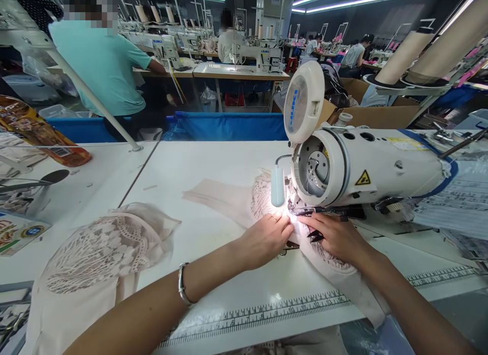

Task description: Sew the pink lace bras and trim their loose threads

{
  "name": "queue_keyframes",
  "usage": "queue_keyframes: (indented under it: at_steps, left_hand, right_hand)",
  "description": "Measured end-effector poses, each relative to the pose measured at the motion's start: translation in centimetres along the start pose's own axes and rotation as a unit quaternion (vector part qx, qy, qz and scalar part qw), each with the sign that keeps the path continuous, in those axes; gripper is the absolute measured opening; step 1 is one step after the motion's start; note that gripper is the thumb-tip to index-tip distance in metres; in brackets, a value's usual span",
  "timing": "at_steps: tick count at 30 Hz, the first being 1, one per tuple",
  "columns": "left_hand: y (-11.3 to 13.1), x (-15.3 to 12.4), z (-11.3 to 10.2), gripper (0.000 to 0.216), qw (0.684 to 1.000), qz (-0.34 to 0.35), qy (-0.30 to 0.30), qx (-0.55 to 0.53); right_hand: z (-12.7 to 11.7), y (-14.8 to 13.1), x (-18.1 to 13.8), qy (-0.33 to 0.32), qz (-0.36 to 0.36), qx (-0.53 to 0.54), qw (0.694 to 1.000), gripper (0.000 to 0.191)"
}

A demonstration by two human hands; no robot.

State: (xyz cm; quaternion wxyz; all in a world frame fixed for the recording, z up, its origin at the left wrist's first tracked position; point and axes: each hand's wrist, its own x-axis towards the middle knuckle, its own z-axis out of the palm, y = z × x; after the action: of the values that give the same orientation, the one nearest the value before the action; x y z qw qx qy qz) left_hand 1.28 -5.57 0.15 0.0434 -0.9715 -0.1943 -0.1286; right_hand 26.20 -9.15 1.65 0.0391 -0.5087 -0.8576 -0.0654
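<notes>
Pale pink lace fabric (262,198) lies under the head of a white sewing machine (385,164), lit by its small lamp (278,186). My left hand (267,239) is closed at the fabric's edge, just left of the needle area, with its fingertips pinching the cloth. On the other side, my right hand (337,238) rests on the fabric with its fingers bent. Black pointed thread snips (315,236) stick out from under its fingers. The fabric runs beneath this hand toward the table's front edge. Both hands partly hide the stitching spot.
Another lace piece (110,245) lies on the white table (213,294) at left. A printed ruler (267,317) runs along the front edge. A bottle (41,134) lies at far left. Thread cones (406,55) stand at right. A person in a teal shirt (99,65) sits beyond.
</notes>
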Motion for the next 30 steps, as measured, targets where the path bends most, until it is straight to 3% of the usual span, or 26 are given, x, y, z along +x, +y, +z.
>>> queue_keyframes:
  at_steps: [7,20,26,30]
  left_hand:
    - [-0.5,0.2,0.5,0.024,0.999,-0.014,0.029,-0.007]
    - [-1.4,0.5,0.8,0.031,0.996,-0.063,0.042,-0.055]
    - [-2.3,0.8,2.1,0.033,0.986,-0.063,0.103,-0.117]
    - [-2.6,0.9,2.0,0.031,0.985,-0.063,0.109,-0.119]
  right_hand:
    - [-0.9,-0.4,0.2,-0.033,-0.001,0.019,0.999,0.072]
    - [0.5,-0.2,0.2,-0.059,0.028,-0.016,0.998,0.077]
    - [0.7,-0.3,0.1,-0.027,0.021,0.024,0.999,0.067]
    - [0.0,-0.8,0.5,-0.036,0.081,0.052,0.995,0.045]
